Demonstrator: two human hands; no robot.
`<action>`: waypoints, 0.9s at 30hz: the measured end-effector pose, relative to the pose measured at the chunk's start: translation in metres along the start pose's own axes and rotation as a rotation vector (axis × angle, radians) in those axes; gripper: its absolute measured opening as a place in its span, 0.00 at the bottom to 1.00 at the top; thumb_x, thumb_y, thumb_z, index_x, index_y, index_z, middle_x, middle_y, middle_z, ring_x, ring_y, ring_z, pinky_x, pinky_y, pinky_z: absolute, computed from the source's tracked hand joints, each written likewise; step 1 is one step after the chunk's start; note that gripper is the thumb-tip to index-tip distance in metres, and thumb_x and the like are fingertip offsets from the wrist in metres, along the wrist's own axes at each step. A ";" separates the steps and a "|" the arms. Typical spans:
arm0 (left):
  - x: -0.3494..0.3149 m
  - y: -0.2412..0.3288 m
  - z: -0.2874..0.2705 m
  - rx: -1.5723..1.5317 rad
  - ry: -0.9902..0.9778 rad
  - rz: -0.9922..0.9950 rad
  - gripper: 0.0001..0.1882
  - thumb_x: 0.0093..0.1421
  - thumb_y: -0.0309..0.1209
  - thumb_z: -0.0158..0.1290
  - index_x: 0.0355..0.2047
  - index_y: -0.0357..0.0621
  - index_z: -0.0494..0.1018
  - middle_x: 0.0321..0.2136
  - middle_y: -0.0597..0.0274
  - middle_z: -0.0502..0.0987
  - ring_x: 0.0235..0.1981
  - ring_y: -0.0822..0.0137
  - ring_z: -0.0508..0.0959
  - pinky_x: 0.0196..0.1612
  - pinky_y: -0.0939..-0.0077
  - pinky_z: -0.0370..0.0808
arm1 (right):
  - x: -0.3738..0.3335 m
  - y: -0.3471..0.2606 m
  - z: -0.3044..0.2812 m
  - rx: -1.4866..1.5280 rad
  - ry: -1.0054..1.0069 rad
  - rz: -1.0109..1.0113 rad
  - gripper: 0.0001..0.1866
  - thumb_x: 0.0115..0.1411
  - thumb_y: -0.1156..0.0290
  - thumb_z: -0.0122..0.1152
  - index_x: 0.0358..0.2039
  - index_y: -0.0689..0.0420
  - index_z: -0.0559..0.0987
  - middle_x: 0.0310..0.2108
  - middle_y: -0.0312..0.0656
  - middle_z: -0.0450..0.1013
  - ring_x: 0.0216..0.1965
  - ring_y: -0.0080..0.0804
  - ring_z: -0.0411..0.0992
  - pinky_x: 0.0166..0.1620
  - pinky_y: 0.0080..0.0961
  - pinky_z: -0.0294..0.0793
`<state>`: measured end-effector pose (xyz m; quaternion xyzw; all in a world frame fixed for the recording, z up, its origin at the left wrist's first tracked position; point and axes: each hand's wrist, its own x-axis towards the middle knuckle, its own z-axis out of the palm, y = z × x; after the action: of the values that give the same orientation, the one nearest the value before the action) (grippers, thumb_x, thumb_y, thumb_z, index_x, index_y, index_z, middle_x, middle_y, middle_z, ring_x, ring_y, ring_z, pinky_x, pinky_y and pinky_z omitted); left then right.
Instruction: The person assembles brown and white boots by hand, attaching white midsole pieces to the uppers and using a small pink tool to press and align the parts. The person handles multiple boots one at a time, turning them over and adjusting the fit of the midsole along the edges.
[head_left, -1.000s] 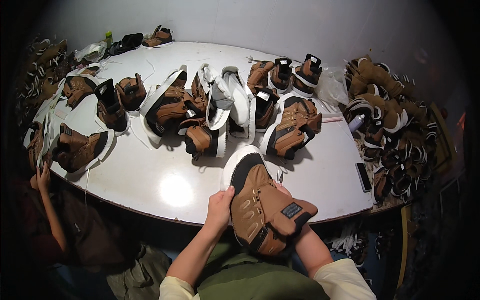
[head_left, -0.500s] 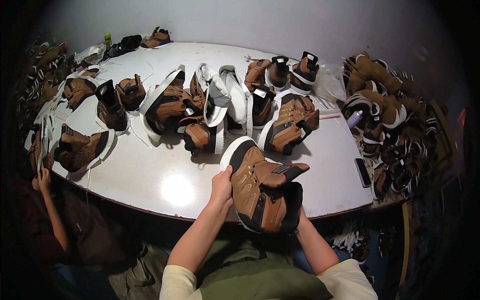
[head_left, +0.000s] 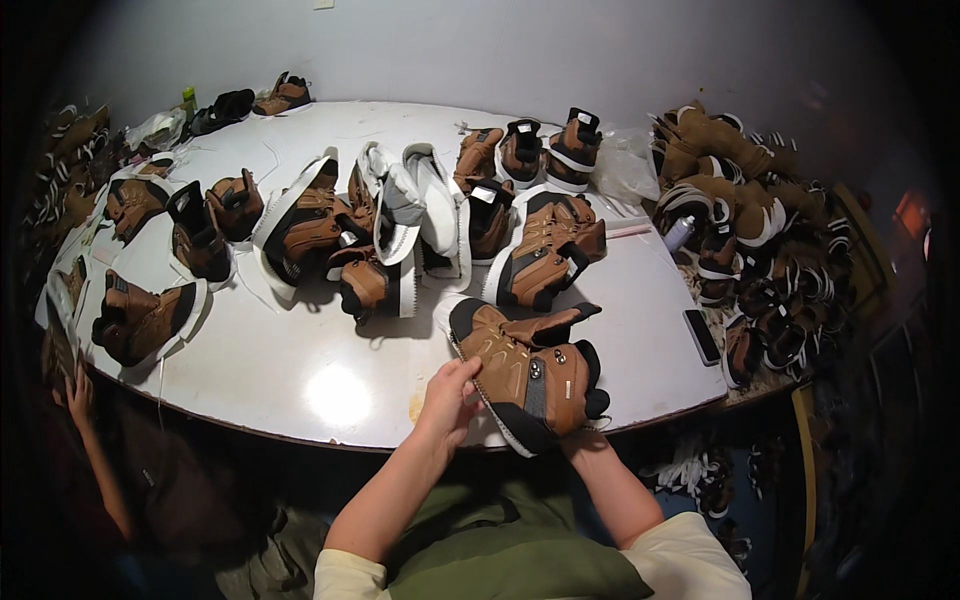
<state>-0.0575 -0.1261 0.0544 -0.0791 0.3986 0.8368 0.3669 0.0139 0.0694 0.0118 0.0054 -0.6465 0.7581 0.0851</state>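
A brown high-top boot with black toe and collar parts is held over the table's near edge. Its toe points away to the left and its side faces up. My left hand is closed on the stitched lower edge, with the thumb on top. At the heel, my right hand holds the boot from behind; most of its fingers are hidden. Beyond lie a brown shoe with a white sole, a smaller brown shoe and a pale grey-white shoe piece.
Several more brown shoes stand across the white table. A phone and a spray can lie at the right, beside a big heap of brown uppers. Another person's hand holds a shoe at the far left.
The boot has turned in my hands, showing more of its side with the toe swung left. My left hand has shifted back along its lower edge. The whole view has shifted slightly.
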 end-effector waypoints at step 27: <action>-0.056 -0.018 0.013 0.007 -0.062 0.008 0.13 0.59 0.35 0.55 0.41 0.47 0.66 0.35 0.67 0.75 0.35 0.72 0.76 0.39 0.72 0.75 | -0.009 -0.008 -0.001 -0.422 -0.031 -0.122 0.24 0.60 0.59 0.52 0.54 0.57 0.65 0.51 0.41 0.67 0.52 0.33 0.67 0.55 0.30 0.67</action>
<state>-0.0028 -0.1399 0.0761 -0.0503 0.3901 0.8391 0.3759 0.0238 0.0700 0.0184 0.0383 -0.7906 0.5992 0.1199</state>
